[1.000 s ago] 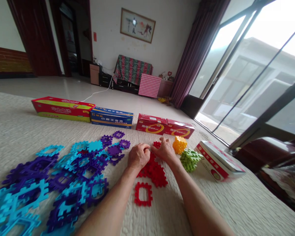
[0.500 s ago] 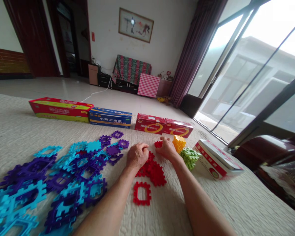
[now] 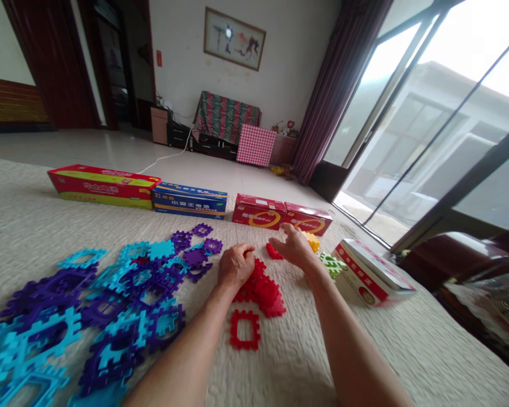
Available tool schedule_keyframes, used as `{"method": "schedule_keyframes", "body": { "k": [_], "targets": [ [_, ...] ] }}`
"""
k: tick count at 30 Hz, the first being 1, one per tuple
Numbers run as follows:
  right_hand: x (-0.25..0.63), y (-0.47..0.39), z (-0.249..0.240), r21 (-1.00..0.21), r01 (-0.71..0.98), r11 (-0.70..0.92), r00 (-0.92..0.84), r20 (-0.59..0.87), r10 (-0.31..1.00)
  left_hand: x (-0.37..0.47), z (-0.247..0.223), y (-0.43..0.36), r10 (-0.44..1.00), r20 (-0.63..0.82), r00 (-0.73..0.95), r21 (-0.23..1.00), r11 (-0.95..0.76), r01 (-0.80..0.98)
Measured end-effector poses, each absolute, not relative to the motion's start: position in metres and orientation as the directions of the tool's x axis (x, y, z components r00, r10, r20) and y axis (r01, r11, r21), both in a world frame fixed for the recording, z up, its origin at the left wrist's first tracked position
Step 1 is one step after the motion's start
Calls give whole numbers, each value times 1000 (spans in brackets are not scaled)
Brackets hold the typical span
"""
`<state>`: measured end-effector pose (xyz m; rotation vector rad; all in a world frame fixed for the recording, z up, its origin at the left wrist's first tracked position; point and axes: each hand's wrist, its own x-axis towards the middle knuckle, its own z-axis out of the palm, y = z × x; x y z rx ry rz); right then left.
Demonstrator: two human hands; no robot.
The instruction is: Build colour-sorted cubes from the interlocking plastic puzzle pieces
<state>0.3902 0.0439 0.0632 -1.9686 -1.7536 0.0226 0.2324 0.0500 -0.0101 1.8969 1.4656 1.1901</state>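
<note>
Curled fingers close up my left hand (image 3: 236, 264), just above the upper left of a pile of red interlocking toy blocks (image 3: 266, 291); whatever its fingers may hold is hidden. My right hand (image 3: 296, 246) is open, thumb and fingers apart, with nothing visible in it. Just left of its thumb lies a small red block piece (image 3: 274, 251). Partly hidden behind this hand are a yellow block stack (image 3: 312, 241) and, nearer, a light green block stack (image 3: 332, 264). A square red frame piece (image 3: 245, 329) lies flat between my forearms.
Many purple and turquoise pieces (image 3: 152, 294) spread over the left side of the pale quilted cover (image 3: 288, 367). Along the far side stand a red-yellow box (image 3: 106, 187), a blue box (image 3: 190, 202) and two red boxes (image 3: 259, 212). A white-red box (image 3: 373, 277) sits at right.
My right hand has moved right, away from the small red piece, and now covers more of the yellow and green stacks. The left hand has barely moved.
</note>
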Motion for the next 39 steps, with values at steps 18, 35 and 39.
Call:
{"method": "schedule_keyframes", "body": {
  "k": [18, 35, 39],
  "targets": [
    [390, -38, 31, -564, 773, 289, -197, 220, 955, 231, -7, 49, 947, 318, 41, 797, -291, 529],
    [381, -43, 48, -417, 852, 316, -263, 181, 948, 231, -11, 54, 950, 311, 40, 790, -281, 544],
    [394, -34, 53, -467, 853, 233, -128, 246, 961, 231, -11, 53, 943, 332, 39, 781, -297, 549]
  ]
}}
